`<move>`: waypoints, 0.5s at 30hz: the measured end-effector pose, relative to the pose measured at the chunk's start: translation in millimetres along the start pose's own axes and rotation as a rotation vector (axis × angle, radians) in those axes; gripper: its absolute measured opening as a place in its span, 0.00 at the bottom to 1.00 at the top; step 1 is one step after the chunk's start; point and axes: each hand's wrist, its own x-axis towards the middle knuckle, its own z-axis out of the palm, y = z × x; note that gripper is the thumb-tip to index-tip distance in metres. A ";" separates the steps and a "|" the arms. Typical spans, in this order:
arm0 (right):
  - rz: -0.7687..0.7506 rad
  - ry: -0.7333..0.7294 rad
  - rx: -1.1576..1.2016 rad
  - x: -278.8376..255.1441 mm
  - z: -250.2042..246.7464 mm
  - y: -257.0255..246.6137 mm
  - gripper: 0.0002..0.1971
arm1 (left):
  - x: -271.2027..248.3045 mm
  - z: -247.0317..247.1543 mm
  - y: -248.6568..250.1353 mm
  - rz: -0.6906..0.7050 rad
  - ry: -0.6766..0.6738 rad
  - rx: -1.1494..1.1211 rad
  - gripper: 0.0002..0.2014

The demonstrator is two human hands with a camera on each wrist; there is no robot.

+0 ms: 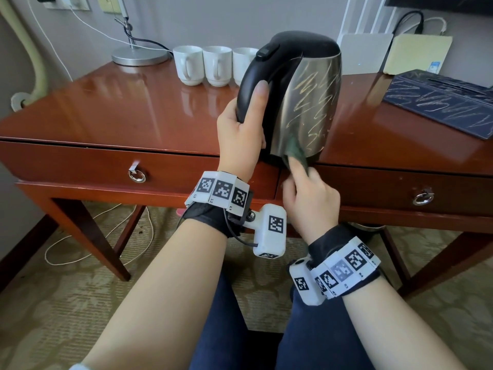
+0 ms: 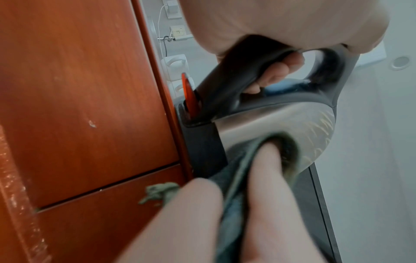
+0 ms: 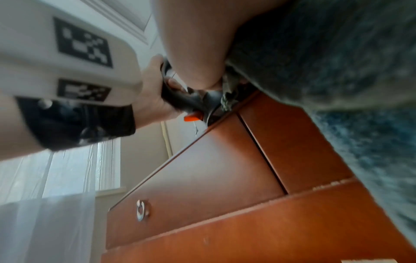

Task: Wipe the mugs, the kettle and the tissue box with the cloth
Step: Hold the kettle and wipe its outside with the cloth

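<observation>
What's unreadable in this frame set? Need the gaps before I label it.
- Third mug: head view, mostly behind the kettle.
- Tissue box: head view, cut off by the right edge.
- Cloth: head view, mostly covered by the right hand; blurred in the right wrist view.
- Left hand fingertips: behind the kettle handle, head view.
- Kettle's far side: unseen everywhere.

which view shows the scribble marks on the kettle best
The head view: the steel kettle with black handle faces the camera, pale zigzag marks sharp across its side. The left wrist view shows only faint, blurred streaks near the green cloth. The right wrist view shows just the kettle's handle, no marks.
</observation>
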 end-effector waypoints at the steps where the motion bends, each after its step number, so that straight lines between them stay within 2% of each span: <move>1: -0.018 -0.024 -0.009 -1.9 2.2 -1.9 0.23 | 0.2 0.2 0.1 0.000 0.001 -0.002 0.20; 4: -0.049 0.006 -0.031 5.8 -0.2 -3.1 0.24 | 0.7 0.2 0.2 -0.004 -0.003 -0.002 0.20; 8: 0.000 0.110 -0.040 20.0 -11.8 1.8 0.22 | -0.6 0.0 0.0 0.000 -0.003 0.003 0.18; 15: -0.057 -0.033 -0.049 5.0 -0.4 -6.4 0.24 | -0.7 0.8 0.1 -0.006 0.001 -0.016 0.19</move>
